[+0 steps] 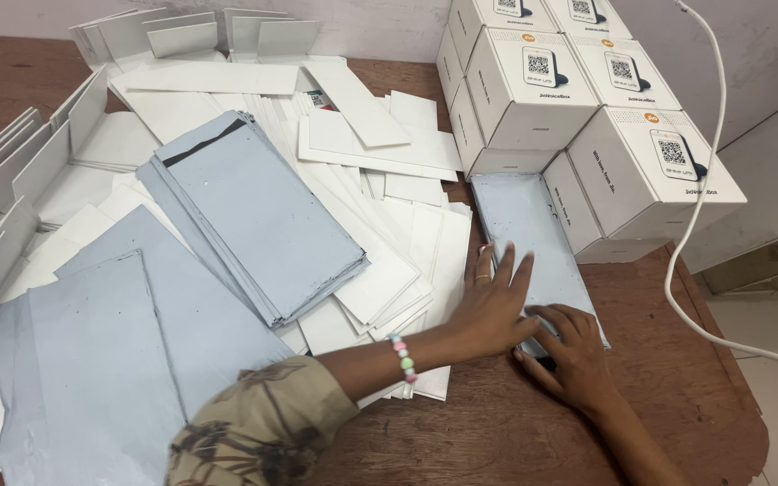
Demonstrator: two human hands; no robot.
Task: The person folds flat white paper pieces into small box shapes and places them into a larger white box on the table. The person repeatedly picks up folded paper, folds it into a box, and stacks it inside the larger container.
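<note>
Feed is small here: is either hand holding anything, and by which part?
Both hands press a grey-blue flat sheet: left hand flat on its near half, right hand at the near edge.

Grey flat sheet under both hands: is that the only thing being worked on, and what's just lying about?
In hand:
grey sheet, pressed flat by the left hand and right hand.

Lying about:
stack of grey sheets
white card pieces
white boxes
white cable
</note>
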